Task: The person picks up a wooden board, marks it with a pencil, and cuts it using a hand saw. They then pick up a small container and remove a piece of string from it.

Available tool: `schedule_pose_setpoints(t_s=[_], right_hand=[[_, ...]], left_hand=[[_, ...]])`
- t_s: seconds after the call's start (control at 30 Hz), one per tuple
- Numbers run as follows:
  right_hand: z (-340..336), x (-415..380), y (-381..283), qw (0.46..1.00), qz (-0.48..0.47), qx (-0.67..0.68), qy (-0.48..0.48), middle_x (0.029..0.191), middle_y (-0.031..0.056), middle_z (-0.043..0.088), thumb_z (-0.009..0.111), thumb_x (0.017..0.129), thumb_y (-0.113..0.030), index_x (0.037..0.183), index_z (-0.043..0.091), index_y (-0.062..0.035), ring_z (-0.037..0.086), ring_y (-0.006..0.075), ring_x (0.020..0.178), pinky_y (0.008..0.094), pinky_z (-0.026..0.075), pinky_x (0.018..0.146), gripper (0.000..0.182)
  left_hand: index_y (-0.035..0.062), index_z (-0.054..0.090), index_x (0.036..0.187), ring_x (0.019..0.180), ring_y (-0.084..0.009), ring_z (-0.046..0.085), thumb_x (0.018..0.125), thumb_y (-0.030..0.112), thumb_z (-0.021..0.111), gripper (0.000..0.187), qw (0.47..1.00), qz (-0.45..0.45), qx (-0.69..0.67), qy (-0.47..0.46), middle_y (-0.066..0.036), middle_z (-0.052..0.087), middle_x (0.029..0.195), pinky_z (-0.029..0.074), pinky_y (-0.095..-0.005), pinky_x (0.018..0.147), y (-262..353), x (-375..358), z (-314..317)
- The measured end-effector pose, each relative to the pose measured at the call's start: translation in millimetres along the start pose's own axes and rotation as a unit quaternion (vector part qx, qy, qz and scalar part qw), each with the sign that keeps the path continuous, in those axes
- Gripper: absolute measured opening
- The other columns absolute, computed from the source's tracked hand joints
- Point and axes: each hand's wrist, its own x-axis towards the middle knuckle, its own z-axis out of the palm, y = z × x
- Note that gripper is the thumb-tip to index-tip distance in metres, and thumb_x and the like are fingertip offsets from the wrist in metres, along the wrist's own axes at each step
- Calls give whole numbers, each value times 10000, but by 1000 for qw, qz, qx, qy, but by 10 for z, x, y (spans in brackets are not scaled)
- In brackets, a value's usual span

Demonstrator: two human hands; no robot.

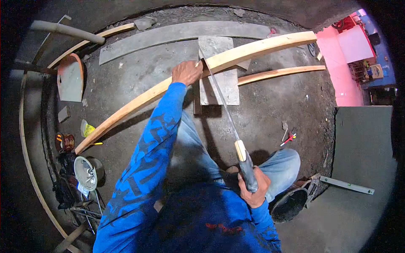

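Observation:
A long pale wooden beam [261, 48] runs from the lower left to the upper right, resting across a grey dusty block [219, 90]. My left hand [187, 72] is closed over the beam just left of the saw blade. My right hand [255, 188] is wrapped round the handle of a hand saw [249, 173], low and right of centre. The saw's thin blade [225, 107] slants up and left from the handle, its far end at the beam beside my left fingers. Whether the teeth are in the wood is too small to tell.
Behind lies a long grey plank [181, 36]; a thinner strip [282, 74] lies at right. A bucket [87, 173] stands at lower left, a black basin [289, 205] and level [346, 185] at lower right. A red-and-white marker [288, 140] lies on the floor.

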Motion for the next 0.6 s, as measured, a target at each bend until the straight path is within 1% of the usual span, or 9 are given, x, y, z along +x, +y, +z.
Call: schedule_pose_setpoints(t_s=[0.03, 0.1, 0.17, 0.23, 0.33, 0.4, 0.47, 0.6], right_hand=[[-4, 4, -6, 1000, 9, -3, -9, 650, 146, 535, 742, 654, -78, 737, 538, -13, 548, 353, 557, 388, 418, 532, 229], [8, 1, 17, 1000, 1, 1, -4, 646, 142, 536, 739, 651, -77, 731, 540, -17, 548, 347, 554, 388, 418, 531, 223], [17, -62, 15, 1000, 4, 9, 1, 643, 139, 537, 737, 648, -75, 725, 542, -21, 548, 342, 552, 389, 418, 531, 216], [7, -62, 23, 1000, -21, -13, 9, 645, 136, 539, 723, 651, -72, 716, 549, -23, 549, 330, 549, 377, 413, 521, 192], [-28, -151, 36, 1000, -9, -11, 14, 638, 133, 540, 710, 646, -67, 715, 562, -29, 558, 321, 556, 367, 414, 525, 168], [-56, -188, 44, 1000, -6, -13, 16, 635, 133, 540, 707, 645, -70, 717, 566, -31, 560, 319, 558, 366, 415, 528, 163], [-65, -198, 47, 1000, 9, -3, 13, 632, 136, 538, 705, 639, -79, 718, 559, -31, 559, 321, 560, 370, 418, 534, 173], [38, -77, 125, 1000, -13, -13, 17, 629, 144, 533, 703, 636, -77, 716, 547, -25, 557, 330, 560, 373, 417, 533, 183]], left_hand=[[15, 708, 891, 895, -430, 637, 873, 442, 454, 497, 1000, -2, 0, 0, -268, 660, 924, 481, -502, 831, 5, -13, 9], [12, 706, 882, 898, -431, 636, 868, 456, 461, 508, 999, -6, -8, 44, -272, 660, 924, 478, -505, 832, 32, -73, 44], [8, 706, 877, 894, -430, 638, 867, 462, 464, 514, 999, -10, -5, 35, -270, 661, 919, 478, -503, 832, -2, -60, 83], [5, 705, 872, 891, -428, 639, 866, 468, 468, 520, 999, -7, -2, 35, -268, 663, 914, 478, -501, 833, -23, -53, 99], [10, 706, 866, 879, -423, 643, 867, 468, 472, 514, 999, 8, 4, 46, -265, 665, 901, 484, -495, 824, -31, -37, 124], [13, 708, 854, 876, -421, 644, 866, 463, 476, 507, 999, -5, 24, 30, -265, 665, 897, 489, -490, 816, 6, -56, 93], [10, 707, 851, 873, -420, 645, 865, 463, 479, 507, 999, 3, 20, 39, -267, 664, 896, 491, -488, 813, 26, -86, 73], [-5, 702, 842, 867, -418, 646, 858, 466, 488, 517, 998, 8, 14, 57, -272, 661, 888, 495, -485, 811, 53, -161, 66]])
